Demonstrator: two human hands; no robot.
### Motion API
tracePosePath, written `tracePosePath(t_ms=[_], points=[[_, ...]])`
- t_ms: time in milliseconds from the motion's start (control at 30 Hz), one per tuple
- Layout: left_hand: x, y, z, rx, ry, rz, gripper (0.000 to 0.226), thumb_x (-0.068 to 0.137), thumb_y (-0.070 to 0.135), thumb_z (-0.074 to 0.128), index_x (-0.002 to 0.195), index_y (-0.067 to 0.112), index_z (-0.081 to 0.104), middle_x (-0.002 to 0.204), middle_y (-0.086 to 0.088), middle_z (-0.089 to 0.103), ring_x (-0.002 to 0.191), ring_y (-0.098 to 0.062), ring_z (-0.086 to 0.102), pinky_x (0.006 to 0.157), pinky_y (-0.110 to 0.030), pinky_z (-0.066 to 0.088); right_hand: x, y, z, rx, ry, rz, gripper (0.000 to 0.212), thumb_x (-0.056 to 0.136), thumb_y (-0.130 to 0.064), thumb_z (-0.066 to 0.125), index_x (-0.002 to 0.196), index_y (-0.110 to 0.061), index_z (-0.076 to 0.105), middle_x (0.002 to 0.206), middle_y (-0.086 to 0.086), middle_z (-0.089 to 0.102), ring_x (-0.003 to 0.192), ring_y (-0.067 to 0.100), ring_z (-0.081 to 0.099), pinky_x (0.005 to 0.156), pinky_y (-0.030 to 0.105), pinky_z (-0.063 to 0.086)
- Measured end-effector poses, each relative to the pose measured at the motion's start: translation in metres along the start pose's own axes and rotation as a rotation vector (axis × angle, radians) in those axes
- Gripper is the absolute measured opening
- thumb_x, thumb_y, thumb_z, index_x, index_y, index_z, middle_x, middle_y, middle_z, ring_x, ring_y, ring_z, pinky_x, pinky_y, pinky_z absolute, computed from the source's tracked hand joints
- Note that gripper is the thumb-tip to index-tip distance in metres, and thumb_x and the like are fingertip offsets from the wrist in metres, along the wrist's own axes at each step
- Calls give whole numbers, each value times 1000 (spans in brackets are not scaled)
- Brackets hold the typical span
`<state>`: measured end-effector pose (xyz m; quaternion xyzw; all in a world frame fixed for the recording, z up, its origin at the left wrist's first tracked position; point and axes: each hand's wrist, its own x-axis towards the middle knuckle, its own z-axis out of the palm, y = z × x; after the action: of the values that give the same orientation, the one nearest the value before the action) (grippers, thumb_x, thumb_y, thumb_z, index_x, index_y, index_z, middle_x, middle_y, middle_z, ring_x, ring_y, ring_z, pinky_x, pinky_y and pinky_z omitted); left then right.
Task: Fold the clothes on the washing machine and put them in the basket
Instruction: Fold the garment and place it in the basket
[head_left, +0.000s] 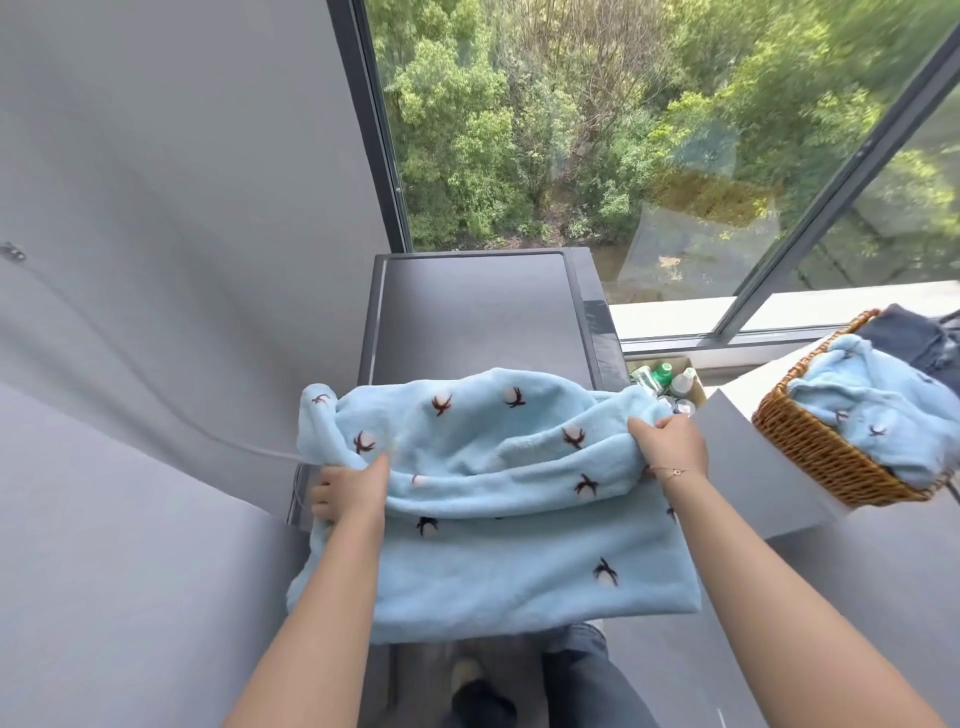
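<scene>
A light blue fleece garment with small dark and white motifs lies across the front of the grey washing machine, its lower edge hanging over the front. My left hand grips its left side and my right hand grips its right side; the far part is raised and doubled toward me. A wicker basket sits on a grey surface at the right, apart from both hands. It holds a matching light blue garment and a dark blue one.
A grey wall stands close on the left, with a thin white hose running along it. Large windows are behind the machine. A cardboard box of bottles sits on the floor between machine and basket surface. My legs show below.
</scene>
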<state>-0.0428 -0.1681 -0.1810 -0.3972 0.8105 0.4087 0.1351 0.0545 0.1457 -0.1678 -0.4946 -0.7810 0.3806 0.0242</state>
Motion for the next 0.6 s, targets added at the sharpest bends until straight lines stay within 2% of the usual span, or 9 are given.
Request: tracePosePath(t_ms=[67, 167, 233, 300, 333, 400, 433, 500, 600], points=[[7, 4, -2, -83, 47, -6, 46, 89, 22, 53, 128, 0, 46, 134, -23, 47, 123, -38, 45, 101, -43, 40, 7, 5, -3, 127, 23, 38, 36, 76, -30, 62, 52, -11, 43, 57, 9, 46, 67, 32, 53, 66, 43, 49], [6, 6, -17, -402, -36, -39, 31, 90, 1, 43, 117, -4, 56, 114, -18, 60, 105, -34, 57, 82, -35, 48, 12, 14, -12, 909, 30, 295, 14, 79, -2, 53, 66, -6, 53, 71, 11, 51, 67, 23, 52, 55, 34, 54], [-5, 7, -35, -759, -245, -79, 20, 88, -8, 47, 95, 5, 61, 87, -5, 59, 85, -21, 59, 61, -20, 48, 10, 19, -22, 1330, -86, 345, 26, 61, 14, 58, 75, -7, 55, 73, 7, 56, 63, 15, 56, 51, 23, 52], [-17, 2, -53, -1197, -529, -155, 31, 71, -16, 64, 91, 7, 64, 78, 0, 59, 65, -9, 62, 51, -12, 47, 1, 29, -27, 1612, -180, 333, 57, 26, 3, 64, 80, -13, 55, 65, 0, 63, 61, 10, 60, 53, 16, 52], [-19, -6, -56, -1421, -637, -176, 47, 54, -16, 68, 95, 6, 65, 80, -3, 64, 61, -9, 64, 47, -12, 47, -5, 41, -25, 1711, -186, 365, 61, 22, 1, 64, 80, -16, 53, 61, -2, 64, 64, 9, 59, 59, 15, 51], [-27, -28, -56, -1679, -737, -199, 70, 32, -13, 67, 99, 5, 67, 88, -12, 72, 68, -20, 70, 49, -21, 52, -23, 70, -16, 1777, -144, 489, 49, 37, 5, 62, 79, -19, 50, 72, -5, 67, 77, 8, 58, 83, 15, 47], [-27, -38, -52, -1712, -758, -209, 75, 32, -7, 72, 105, 7, 68, 97, -14, 73, 83, -25, 71, 61, -28, 56, -32, 84, -12, 1747, -123, 566, 42, 47, 7, 58, 79, -20, 51, 85, -7, 67, 87, 8, 59, 92, 15, 43], [-33, -49, -47, -1536, -723, -181, 74, 48, 20, 80, 120, 17, 66, 117, -11, 69, 109, -31, 63, 88, -44, 49, -44, 102, -10, 1749, -148, 652, 38, 54, -9, 67, 88, -23, 56, 94, -9, 66, 88, 9, 63, 89, 17, 44], [-31, -41, -45, -1243, -707, -179, 79, 57, 41, 81, 130, 19, 59, 117, -11, 69, 105, -32, 66, 85, -48, 53, -33, 100, -19, 1666, -320, 589, 68, 33, -26, 90, 95, -21, 63, 81, 1, 72, 77, 17, 70, 80, 32, 53]])
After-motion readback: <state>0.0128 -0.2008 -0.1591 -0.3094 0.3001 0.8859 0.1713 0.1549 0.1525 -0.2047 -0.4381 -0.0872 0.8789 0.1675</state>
